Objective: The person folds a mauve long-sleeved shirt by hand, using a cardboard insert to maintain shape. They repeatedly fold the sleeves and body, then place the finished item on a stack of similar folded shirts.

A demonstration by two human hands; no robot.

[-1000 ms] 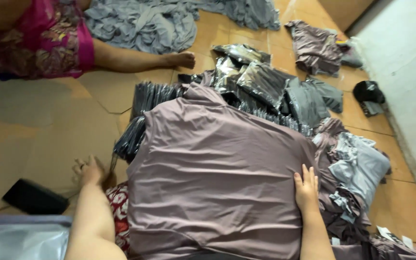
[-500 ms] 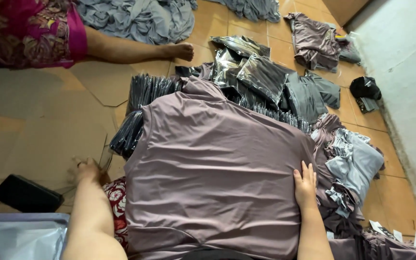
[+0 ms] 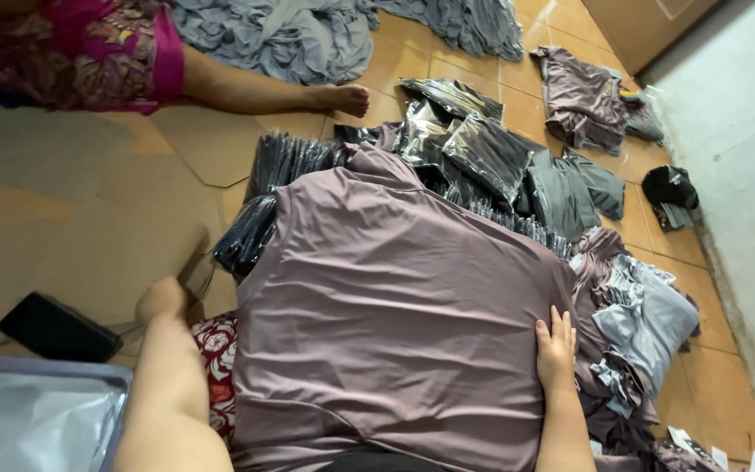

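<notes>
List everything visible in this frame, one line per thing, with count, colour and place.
mauve shirt: one, greyish purple, spread flat at centre
bagged garments: many, dark in shiny clear bags, stacked behind the shirt
grey cloth pile: one, grey, top centre
purple garment heap: one, purple, top right
loose garments: several, grey and purple, right of the shirt
black wallet: one, black, lower left on the floor
black cap: one, by the right wall
another person's leg: one, with pink patterned cloth, top left
left hand: on the floor beside the shirt
right hand: flat on the shirt's right edge
</notes>
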